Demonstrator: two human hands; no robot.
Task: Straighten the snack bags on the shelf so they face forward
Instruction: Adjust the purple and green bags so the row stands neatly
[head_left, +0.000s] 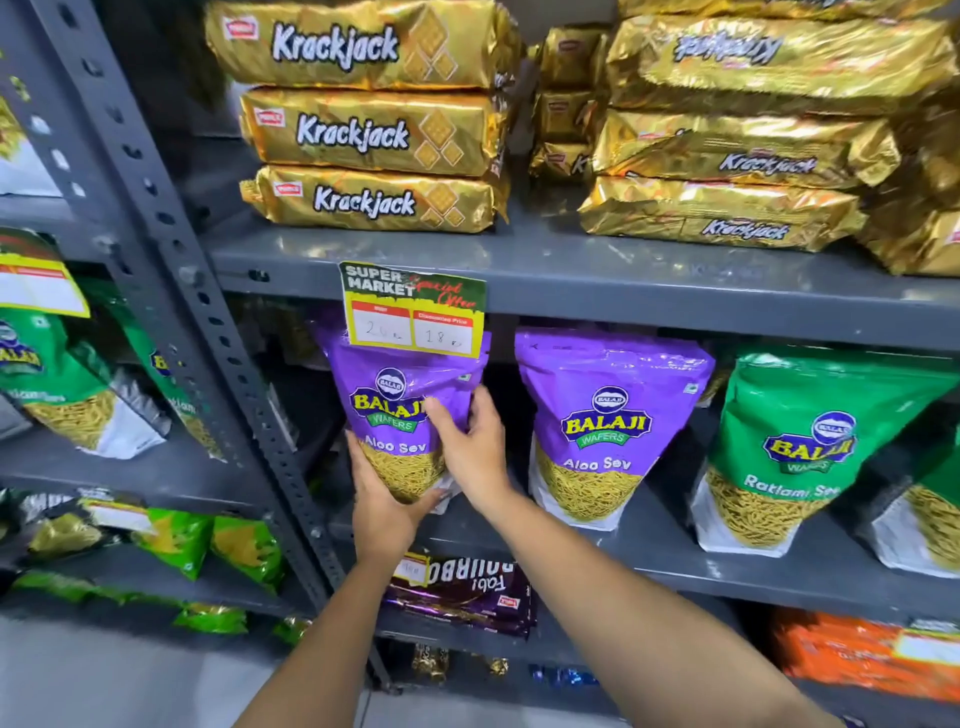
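1. The glossy purple Aloo Sev pouch (402, 410) stands tilted at the grey metal shelf's (727, 558) left end.
2. Your left hand (387, 512) cups its base; your right hand (467, 441) clamps its right edge.
3. You're mid-straightening: next, square it upright, matching the neighbouring purple pouch (602, 421).

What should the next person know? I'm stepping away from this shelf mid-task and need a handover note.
Left hand: cupping the bottom of the left purple Aloo Sev pouch.
Right hand: grip on that pouch's right edge.
The pouch sits on the grey metal shelf, slightly tilted, label forward.
Done: the second purple Aloo Sev pouch faces forward.
Left: settle the held pouch; the green Ratlami Sev pouch looks slightly turned.
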